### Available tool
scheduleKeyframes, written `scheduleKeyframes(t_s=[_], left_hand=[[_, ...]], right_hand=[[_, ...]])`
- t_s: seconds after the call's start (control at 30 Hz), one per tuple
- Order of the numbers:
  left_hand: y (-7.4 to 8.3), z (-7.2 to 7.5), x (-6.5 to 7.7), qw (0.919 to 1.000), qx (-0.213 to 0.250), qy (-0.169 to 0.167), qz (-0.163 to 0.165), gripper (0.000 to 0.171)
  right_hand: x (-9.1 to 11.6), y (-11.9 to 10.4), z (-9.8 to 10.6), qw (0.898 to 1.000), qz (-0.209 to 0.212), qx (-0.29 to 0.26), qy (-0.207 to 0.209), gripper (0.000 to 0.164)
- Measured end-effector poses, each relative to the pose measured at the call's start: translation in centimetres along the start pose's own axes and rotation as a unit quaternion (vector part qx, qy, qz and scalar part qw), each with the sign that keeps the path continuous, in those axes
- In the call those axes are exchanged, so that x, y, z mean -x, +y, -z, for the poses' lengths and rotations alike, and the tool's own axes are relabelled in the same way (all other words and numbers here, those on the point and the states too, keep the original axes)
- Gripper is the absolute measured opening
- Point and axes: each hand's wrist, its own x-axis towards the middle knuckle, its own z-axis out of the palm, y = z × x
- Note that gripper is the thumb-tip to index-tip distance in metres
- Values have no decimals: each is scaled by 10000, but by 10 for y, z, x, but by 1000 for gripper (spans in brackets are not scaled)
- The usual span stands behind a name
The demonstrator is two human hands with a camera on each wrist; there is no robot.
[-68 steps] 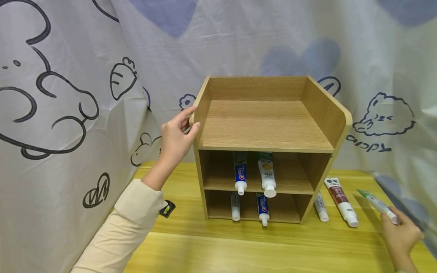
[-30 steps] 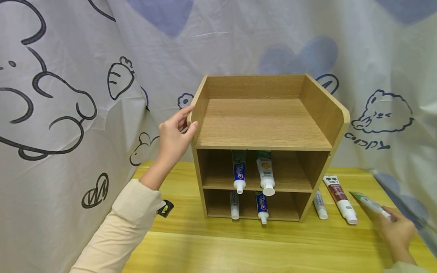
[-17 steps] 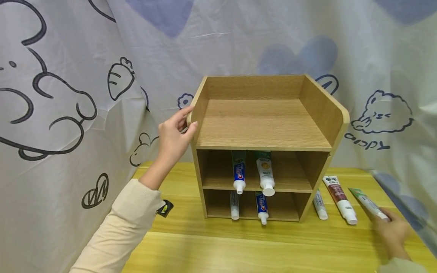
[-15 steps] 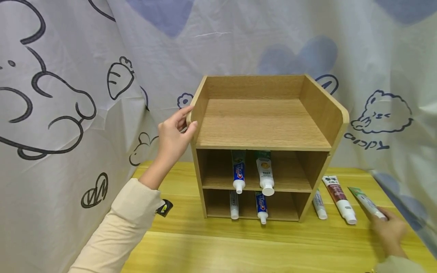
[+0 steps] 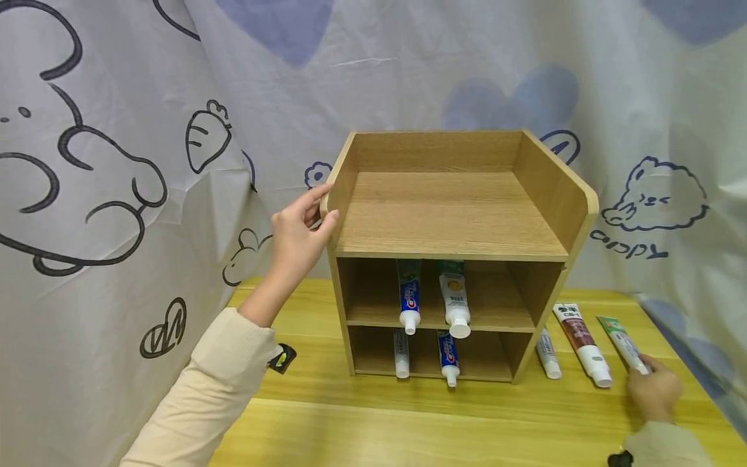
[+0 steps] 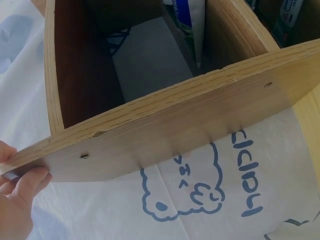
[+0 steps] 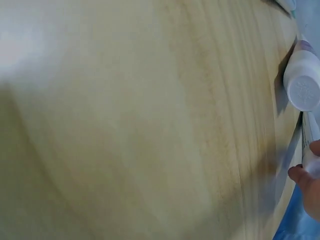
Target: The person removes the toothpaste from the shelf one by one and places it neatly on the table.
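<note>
My left hand grips the upper left side panel of a wooden desktop shelf, thumb in front and fingers behind; the left wrist view shows the fingers at the panel's edge. At the far right my right hand pinches the cap end of a green and white toothpaste tube, which lies along the table with its green end pointing away. In the right wrist view the thumb and a finger are at its white cap. Left of it lies a maroon and white tube.
A small white tube lies against the shelf's right side. On the middle level are a blue tube and a white tube; on the lower level, a slim white tube and another blue tube. A patterned curtain hangs behind.
My right hand has moved left and carried the green and white toothpaste tube down beside the maroon one, now lying nearly parallel to it. My left hand keeps its hold on the shelf.
</note>
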Motion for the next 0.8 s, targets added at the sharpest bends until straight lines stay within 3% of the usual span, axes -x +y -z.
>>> scheduleKeyframes(t_s=[0.2, 0.5, 0.8], left_hand=[[0, 1, -1, 9999, -14, -92, 93, 38], [-2, 1, -1, 9999, -53, -68, 115, 35], [-1, 1, -1, 9998, -13, -124, 140, 35]], right_hand=[[1, 2, 0, 9997, -14, 133, -216, 59], [1, 10, 6, 9936, 658, 824, -415, 63], [3, 11, 18, 9876, 1046, 1101, -386, 50]])
